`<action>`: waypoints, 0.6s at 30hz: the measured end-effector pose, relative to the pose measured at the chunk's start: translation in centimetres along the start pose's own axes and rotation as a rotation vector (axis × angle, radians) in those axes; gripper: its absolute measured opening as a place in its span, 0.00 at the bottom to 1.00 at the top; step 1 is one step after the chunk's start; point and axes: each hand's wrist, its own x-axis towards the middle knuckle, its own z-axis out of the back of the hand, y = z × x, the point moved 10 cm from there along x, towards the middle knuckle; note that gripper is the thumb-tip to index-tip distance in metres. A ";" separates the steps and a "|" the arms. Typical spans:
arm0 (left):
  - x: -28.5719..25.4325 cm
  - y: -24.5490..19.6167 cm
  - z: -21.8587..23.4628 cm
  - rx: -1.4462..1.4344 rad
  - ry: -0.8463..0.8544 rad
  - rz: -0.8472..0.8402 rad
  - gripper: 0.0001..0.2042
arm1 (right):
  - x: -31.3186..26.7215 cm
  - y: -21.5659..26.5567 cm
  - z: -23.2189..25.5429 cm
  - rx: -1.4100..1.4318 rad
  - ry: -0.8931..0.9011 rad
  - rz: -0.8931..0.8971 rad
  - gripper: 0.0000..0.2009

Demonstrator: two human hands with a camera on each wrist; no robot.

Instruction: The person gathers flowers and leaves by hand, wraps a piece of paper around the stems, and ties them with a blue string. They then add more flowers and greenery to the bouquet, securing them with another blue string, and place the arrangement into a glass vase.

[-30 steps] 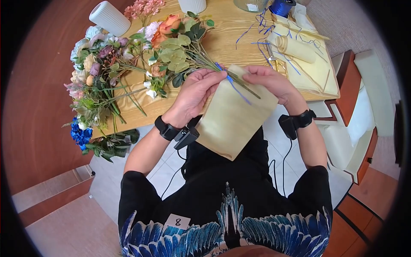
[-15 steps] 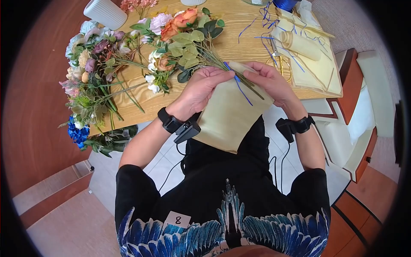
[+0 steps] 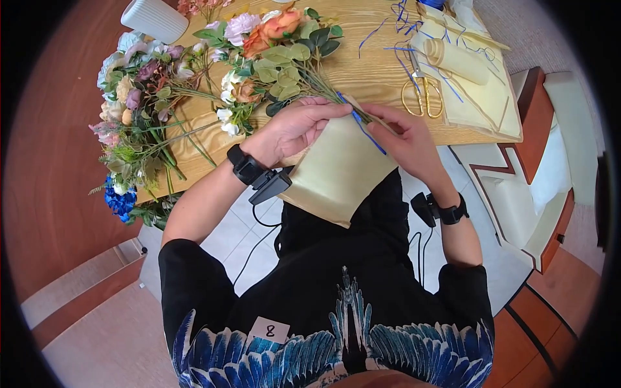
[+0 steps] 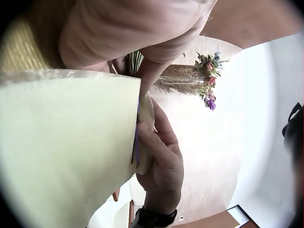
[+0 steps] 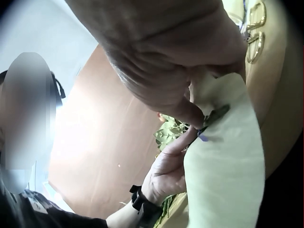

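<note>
In the head view my left hand [image 3: 301, 129] pinches the stems of a flower bouquet [image 3: 275, 64] together with a sheet of cream wrapping paper [image 3: 343, 174]. Orange, lilac and white blooms with green leaves point away to the upper left. A blue ribbon [image 3: 376, 139] runs around the stems and its loose end trails over the paper. My right hand [image 3: 407, 139] grips the paper's right edge, curled over by the stems, and covers the stem ends. In the right wrist view, thumb and fingers hold the paper [image 5: 223, 161] close beside the stems.
More cut flowers [image 3: 126, 97] lie at the table's left, beside a tipped white ribbed vase [image 3: 155, 21]. Gold-handled scissors [image 3: 424, 97], a paper roll [image 3: 456, 61], flat sheets [image 3: 482, 110] and tangled blue ribbon [image 3: 404, 26] are at the right. A chair [image 3: 550, 161] stands to the right.
My right hand has shifted down along the paper's right edge and now covers the stem ends that showed before. The left hand keeps its pinch. More of the scissors shows.
</note>
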 end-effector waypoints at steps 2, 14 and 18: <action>-0.1 0.0 0.1 -0.025 -0.024 -0.031 0.14 | -0.3 1.0 0.2 -0.186 -0.063 0.185 0.15; -0.2 0.2 -0.3 0.077 -0.027 0.005 0.15 | -0.7 1.7 -0.3 -0.385 -0.133 0.357 0.13; -0.1 0.2 -0.1 0.049 -0.043 -0.024 0.14 | -0.9 0.9 0.4 -0.150 -0.080 0.387 0.11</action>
